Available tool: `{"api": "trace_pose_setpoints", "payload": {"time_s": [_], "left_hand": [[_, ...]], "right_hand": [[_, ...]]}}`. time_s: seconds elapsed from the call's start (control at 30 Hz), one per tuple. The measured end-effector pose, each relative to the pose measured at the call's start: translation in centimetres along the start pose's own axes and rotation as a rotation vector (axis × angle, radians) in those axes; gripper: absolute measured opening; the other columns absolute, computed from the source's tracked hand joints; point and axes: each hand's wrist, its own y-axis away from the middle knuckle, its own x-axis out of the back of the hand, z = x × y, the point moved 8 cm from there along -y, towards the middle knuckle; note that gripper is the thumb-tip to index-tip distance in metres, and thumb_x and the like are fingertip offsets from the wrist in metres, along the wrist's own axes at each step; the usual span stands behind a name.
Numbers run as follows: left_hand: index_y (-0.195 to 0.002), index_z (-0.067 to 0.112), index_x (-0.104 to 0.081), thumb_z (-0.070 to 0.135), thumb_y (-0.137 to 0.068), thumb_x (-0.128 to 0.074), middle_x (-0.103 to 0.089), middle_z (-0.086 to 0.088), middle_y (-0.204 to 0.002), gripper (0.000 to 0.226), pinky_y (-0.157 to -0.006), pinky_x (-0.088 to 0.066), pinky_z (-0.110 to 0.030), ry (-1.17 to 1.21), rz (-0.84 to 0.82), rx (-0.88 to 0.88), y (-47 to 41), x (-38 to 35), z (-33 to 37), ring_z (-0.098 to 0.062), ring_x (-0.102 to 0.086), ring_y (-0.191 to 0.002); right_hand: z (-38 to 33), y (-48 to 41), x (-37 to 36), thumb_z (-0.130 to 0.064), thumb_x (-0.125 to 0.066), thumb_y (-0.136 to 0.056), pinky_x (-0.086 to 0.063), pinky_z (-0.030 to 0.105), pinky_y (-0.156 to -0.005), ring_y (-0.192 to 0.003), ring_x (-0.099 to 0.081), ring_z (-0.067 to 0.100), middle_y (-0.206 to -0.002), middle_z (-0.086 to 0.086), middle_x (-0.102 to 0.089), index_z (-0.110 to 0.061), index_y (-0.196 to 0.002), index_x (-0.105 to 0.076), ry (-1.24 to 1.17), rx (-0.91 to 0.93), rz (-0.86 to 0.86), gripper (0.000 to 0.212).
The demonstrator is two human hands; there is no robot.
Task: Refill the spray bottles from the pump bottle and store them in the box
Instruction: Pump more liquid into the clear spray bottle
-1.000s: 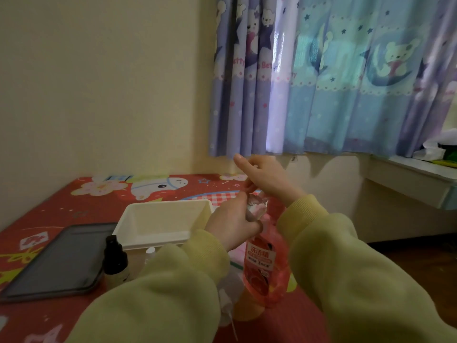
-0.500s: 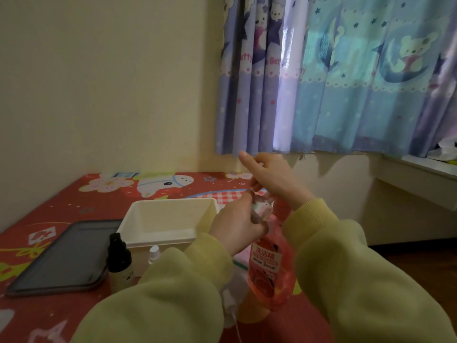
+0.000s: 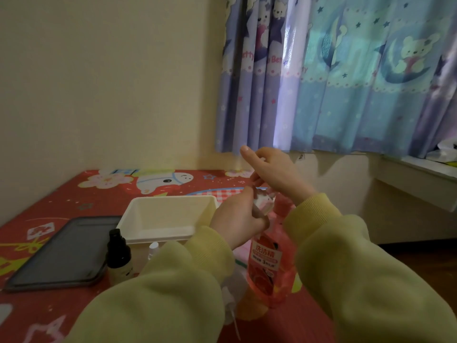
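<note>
Head view: the left hand is curled round a small clear bottle, holding its mouth up against the top of the pink pump bottle. The right hand sits over the pump. One finger is raised straight and the others bend down toward the pump head, which is hidden, so it cannot be told whether they grip or only press.

The pump bottle stands on the red table cover, just right of the white box. A black-capped spray bottle stands in front of the box, beside a dark tablet.

Handling assessment:
- The small bottle looks light, thin-walled and smooth. It is likely slippery if soap runs down it. Hold it round the body, below the neck, and keep the mouth level.
- The pump bottle appears well filled, hence heavy and stable, but its plastic wall would give under a squeeze. Press straight down on the pump head.
- An off-axis push risks tipping the bottle or missing the narrow mouth.
</note>
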Motion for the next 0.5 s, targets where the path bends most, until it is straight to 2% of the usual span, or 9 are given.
{"api": "trace_pose_setpoints", "payload": {"time_s": [0.2,0.33,0.43,0.5], "left_hand": [[-0.108,0.015,-0.047,0.018,-0.075,-0.064,-0.057,0.014,-0.071,0.037,-0.076,-0.05,-0.034,-0.011,0.011,0.004,0.0,-0.5,-0.5,-0.016,-0.063,-0.084],[-0.108,0.016,-0.046,0.022,-0.076,-0.065,-0.056,0.015,-0.071,0.037,-0.079,-0.05,-0.036,-0.022,0.004,-0.022,0.3,-0.1,-0.1,-0.017,-0.063,-0.087],[-0.111,0.015,-0.045,0.026,-0.076,-0.067,-0.062,0.011,-0.076,0.043,-0.08,-0.049,-0.036,0.008,0.021,-0.049,0.4,0.5,0.6,-0.016,-0.064,-0.09],[-0.118,0.016,-0.043,0.03,-0.075,-0.069,-0.06,0.013,-0.071,0.052,-0.081,-0.049,-0.035,0.038,0.022,-0.047,0.3,0.9,0.9,-0.016,-0.063,-0.09]], "right_hand": [[0.5,0.2,-0.4,-0.062,-0.043,-0.086,-0.056,0.045,-0.074,-0.074,-0.068,0.026,-0.072,0.011,-0.07,-0.006,-0.09,-0.065,0.019,0.002,0.012,0.06],[0.3,0.3,-0.6,-0.06,-0.043,-0.087,-0.057,0.044,-0.071,-0.069,-0.068,0.027,-0.068,0.009,-0.067,-0.01,-0.081,-0.061,0.021,-0.002,-0.036,0.053],[-0.2,0.1,-0.5,-0.056,-0.041,-0.09,-0.055,0.034,-0.062,-0.064,-0.066,0.022,-0.063,0.003,-0.063,-0.017,-0.073,-0.054,0.001,-0.023,-0.098,0.045],[-0.6,0.0,-0.3,-0.054,-0.039,-0.092,-0.048,0.025,-0.051,-0.059,-0.063,0.016,-0.066,0.003,-0.064,-0.015,-0.079,-0.055,-0.009,-0.047,-0.135,0.044]]}}
